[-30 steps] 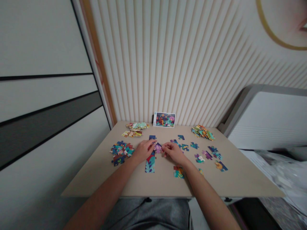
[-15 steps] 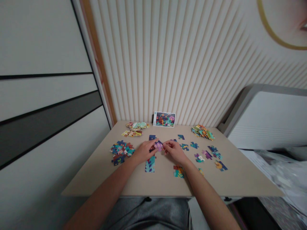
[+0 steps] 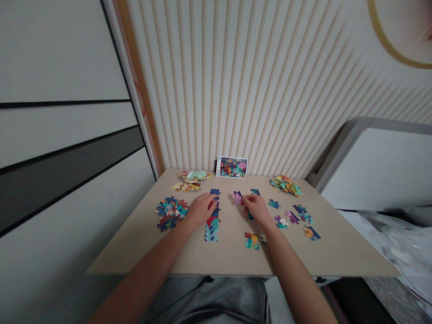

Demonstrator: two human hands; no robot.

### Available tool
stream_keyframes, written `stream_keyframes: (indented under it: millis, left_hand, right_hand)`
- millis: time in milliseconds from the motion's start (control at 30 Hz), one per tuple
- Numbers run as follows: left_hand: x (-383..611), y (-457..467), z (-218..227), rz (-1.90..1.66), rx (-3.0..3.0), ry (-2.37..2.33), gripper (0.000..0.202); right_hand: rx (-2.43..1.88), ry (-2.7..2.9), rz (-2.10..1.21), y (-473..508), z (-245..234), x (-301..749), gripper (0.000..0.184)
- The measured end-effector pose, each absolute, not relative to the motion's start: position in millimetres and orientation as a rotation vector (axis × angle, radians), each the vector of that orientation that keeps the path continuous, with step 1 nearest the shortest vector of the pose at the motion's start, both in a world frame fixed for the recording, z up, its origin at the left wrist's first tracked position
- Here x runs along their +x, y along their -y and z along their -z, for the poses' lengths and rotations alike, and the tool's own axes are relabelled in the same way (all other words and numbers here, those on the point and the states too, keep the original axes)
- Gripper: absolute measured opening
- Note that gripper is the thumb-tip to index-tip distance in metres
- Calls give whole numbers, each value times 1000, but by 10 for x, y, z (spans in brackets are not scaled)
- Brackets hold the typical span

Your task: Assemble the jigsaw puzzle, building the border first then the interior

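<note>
A purple-pink puzzle piece (image 3: 236, 198) is pinched at its right side by my right hand (image 3: 255, 208), over the middle of the table. Other dark pieces lie partly hidden under that hand. My left hand (image 3: 202, 208) lies flat with its fingers out, the fingertips touching a joined upright strip of puzzle pieces (image 3: 212, 227). This strip is dark blue at the top, red and light blue lower down. Left of my left hand is a heap of blue and red pieces (image 3: 168, 211).
A picture card (image 3: 232, 167) of the puzzle leans at the wall. Piles of pieces lie at the back left (image 3: 193, 176) and the back right (image 3: 285, 186). Loose pieces (image 3: 292, 217) are spread on the right. A joined orange and teal cluster (image 3: 251, 241) lies near the front.
My right hand has moved right with the purple-pink piece, away from the strip. My left hand has drawn back slightly left and no longer touches that piece.
</note>
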State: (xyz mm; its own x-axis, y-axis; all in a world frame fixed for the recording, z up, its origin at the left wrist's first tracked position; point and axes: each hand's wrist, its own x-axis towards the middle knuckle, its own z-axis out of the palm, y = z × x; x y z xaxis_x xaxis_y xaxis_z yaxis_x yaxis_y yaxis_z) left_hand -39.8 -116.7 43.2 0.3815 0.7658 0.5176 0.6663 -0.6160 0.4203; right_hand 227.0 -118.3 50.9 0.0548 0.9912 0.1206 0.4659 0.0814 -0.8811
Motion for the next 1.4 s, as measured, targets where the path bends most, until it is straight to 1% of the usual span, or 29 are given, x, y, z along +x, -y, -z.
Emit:
stream_keyframes:
  millis: [100, 200, 367, 500, 600, 667, 733, 833, 967, 1067, 1200, 1400]
  left_hand:
    - [-395, 1169, -429, -956, 2524, -1306, 23]
    - [-383, 1177, -431, -918, 2552, -1266, 22]
    - [-382, 1180, -439, -895, 2572, -1272, 20]
    - [-385, 1182, -447, -872, 2591, -1281, 19]
    - [-381, 1185, -453, -865, 2603, -1282, 18]
    - [-379, 1190, -458, -856, 2606, -1293, 18]
    - [-379, 1198, -466, -840, 2613, -1307, 18]
    - [-385, 1211, -474, -813, 2628, -1322, 19]
    - [-393, 1213, -446, -774, 2640, -1347, 21]
    - [-398, 1205, -402, -751, 2641, -1372, 26]
    - [-409, 1202, -367, -703, 2653, -1384, 33]
    - [-418, 1210, -361, -671, 2653, -1412, 31]
  right_hand:
    - [-1639, 1512, -772, 1139, -516, 2359, 28]
    - [-1677, 1571, -707, 1125, -505, 2346, 31]
    - [-1864, 1765, -318, 1175, -559, 2274, 32]
    - [-1981, 1825, -132, 1239, -620, 2306, 38]
    - [-2033, 1815, -14, 1253, -636, 2369, 34]
    - [-1981, 1881, 39, 1244, -631, 2401, 30]
    - [-1880, 1979, 54, 1230, -618, 2414, 27]
    - [-1776, 2082, -1, 1216, -590, 2404, 27]
    - [-1697, 2143, -70, 1205, -538, 2380, 37]
    - [-1653, 2169, -87, 1187, -496, 2375, 41]
    - [-1645, 2183, -110, 1164, -465, 2372, 38]
    - [-1606, 2192, -136, 1072, -506, 2328, 36]
